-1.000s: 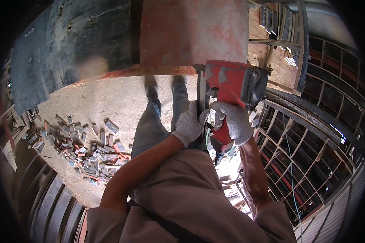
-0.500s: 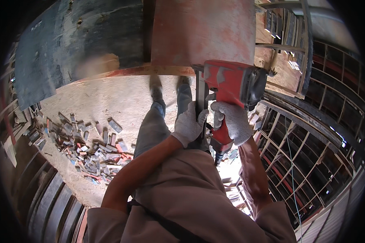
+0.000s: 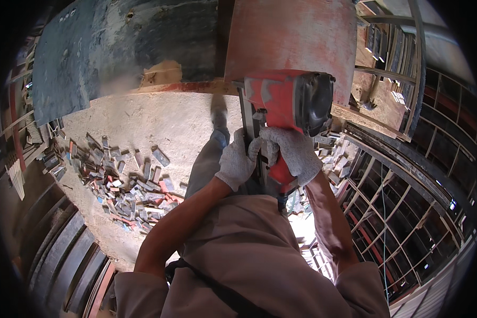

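Observation:
A red nail gun [image 3: 274, 100] with a black end cap is held upright in front of my body, its head near the edge of a reddish board [image 3: 291, 37]. My right hand [image 3: 294, 153], in a pale knit glove, is closed around the gun's handle. In a matching glove, my left hand [image 3: 237, 163] is closed on the dark magazine [image 3: 248, 114] along the gun's left side. The two hands are almost touching. A hose fitting [image 3: 282, 201] shows at the bottom of the handle. Whether the gun's nose touches the board cannot be seen.
Left of the reddish board lies a worn dark panel [image 3: 153, 42], a gap between them. Many wood offcuts [image 3: 135, 191] are heaped on the dusty floor [image 3: 138, 116]. Wooden lattice frames [image 3: 395, 206] stand at right, and curved dark panels [image 3: 63, 259] lean at lower left.
The nail gun has moved left in the picture with both hands still on it. The boards appear farther right, as the view has shifted. One of my feet is now hidden.

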`<state>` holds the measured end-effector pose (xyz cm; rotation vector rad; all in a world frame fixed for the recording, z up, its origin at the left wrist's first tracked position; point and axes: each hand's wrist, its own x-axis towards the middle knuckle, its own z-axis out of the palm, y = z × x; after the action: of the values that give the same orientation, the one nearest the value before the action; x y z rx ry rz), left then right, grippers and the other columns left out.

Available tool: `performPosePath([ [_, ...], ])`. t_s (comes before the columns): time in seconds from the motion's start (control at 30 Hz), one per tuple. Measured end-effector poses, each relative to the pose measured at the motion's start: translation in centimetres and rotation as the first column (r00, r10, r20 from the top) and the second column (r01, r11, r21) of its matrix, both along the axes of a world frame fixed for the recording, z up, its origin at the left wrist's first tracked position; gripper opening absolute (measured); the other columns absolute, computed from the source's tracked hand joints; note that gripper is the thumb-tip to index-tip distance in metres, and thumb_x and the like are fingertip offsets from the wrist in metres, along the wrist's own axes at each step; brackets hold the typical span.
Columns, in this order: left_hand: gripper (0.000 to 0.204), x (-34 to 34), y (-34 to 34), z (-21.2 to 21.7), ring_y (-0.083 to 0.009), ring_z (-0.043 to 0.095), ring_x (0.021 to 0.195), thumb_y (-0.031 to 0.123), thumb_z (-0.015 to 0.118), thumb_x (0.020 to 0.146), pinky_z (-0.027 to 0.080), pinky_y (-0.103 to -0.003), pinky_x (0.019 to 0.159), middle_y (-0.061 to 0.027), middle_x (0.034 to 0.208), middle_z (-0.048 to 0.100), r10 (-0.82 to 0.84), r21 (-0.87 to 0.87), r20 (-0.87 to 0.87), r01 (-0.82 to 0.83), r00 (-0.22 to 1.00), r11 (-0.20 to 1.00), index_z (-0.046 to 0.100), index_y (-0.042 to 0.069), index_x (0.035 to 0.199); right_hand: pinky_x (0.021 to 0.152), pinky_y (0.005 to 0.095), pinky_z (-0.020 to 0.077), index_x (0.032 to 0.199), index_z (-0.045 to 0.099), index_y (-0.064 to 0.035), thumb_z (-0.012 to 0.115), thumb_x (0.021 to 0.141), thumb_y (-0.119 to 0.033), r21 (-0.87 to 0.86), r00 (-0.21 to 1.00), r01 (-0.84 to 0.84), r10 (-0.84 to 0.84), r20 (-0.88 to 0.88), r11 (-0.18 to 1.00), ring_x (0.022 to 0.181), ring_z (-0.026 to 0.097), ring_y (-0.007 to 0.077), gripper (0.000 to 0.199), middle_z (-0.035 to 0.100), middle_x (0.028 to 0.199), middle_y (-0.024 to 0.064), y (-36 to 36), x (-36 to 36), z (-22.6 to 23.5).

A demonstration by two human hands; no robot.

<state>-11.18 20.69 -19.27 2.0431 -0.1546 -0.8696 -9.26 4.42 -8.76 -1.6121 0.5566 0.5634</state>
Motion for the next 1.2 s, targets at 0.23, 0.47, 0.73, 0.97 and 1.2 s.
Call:
performPosePath([
  [0.23,0.053,0.0,-0.2,-0.3,-0.0488,0.066,0.079,0.047,0.054,0.1,0.051,-0.059,0.068,-0.0262,0.084,0.069,-0.019,-0.044,0.012,0.02,1.0,0.999,0.043,0.005,0.129,0.051,0.0275,0.0476,0.082,0.066,-0.001,0.051,0.098,-0.013,-0.045,0.998,-0.045,0.043,-0.045,0.998,0.052,0.061,0.0129,0.025,0.063,0.062,0.0071,-0.4,-0.7,-0.7],
  [0.47,0.056,-0.5,-1.4,-0.7,-0.0496,0.065,0.079,0.051,0.051,0.1,0.049,-0.06,0.068,-0.0271,0.084,0.068,-0.07,-0.011,-0.013,0.07,0.997,0.997,0.043,0.005,0.129,0.053,0.0282,0.0486,0.082,0.066,0.0003,0.057,0.095,-0.012,-0.122,0.998,-0.01,0.003,-0.056,0.992,0.053,0.061,0.0139,0.02,0.061,0.062,0.0057,-1.4,-1.6,-0.2],
  [0.73,0.057,-0.9,-3.0,-0.3,-0.0515,0.065,0.08,0.051,0.051,0.1,0.05,-0.06,0.07,-0.0293,0.083,0.068,-0.101,-0.022,-0.042,0.1,0.994,0.995,0.042,0.003,0.128,0.052,0.0287,0.05,0.078,0.063,-0.0014,0.056,0.096,-0.016,0.035,0.893,0.343,-0.314,-0.321,0.939,0.055,0.062,0.0144,0.023,0.059,0.066,0.0052,-2.1,-2.0,-0.1],
  [0.97,0.057,-1.2,-4.4,0.2,-0.052,0.065,0.08,0.054,0.048,0.1,0.051,-0.06,0.069,-0.0309,0.087,0.067,-0.163,-0.022,-0.062,0.161,0.985,0.987,0.042,0.002,0.126,0.057,0.028,0.0516,0.092,0.069,-0.0028,0.058,0.097,-0.014,-0.136,0.992,-0.002,-0.015,-0.122,0.991,0.06,0.063,0.0135,0.016,0.062,0.068,0.0035,-4.0,-3.2,0.9],
  [1.2,0.07,-1.1,-10.1,1.7,-0.0459,0.068,0.087,0.052,0.054,0.097,0.055,-0.052,0.075,-0.025,0.093,0.07,-0.569,-0.081,-0.099,0.564,0.816,0.822,0.042,0.0,0.142,0.062,0.0266,0.0474,0.092,0.069,-0.0041,0.062,0.098,-0.024,-0.025,0.761,0.555,-0.519,-0.389,0.832,0.064,0.06,0.0109,0.021,0.063,0.072,0.002,-8.0,-8.9,4.4],
])
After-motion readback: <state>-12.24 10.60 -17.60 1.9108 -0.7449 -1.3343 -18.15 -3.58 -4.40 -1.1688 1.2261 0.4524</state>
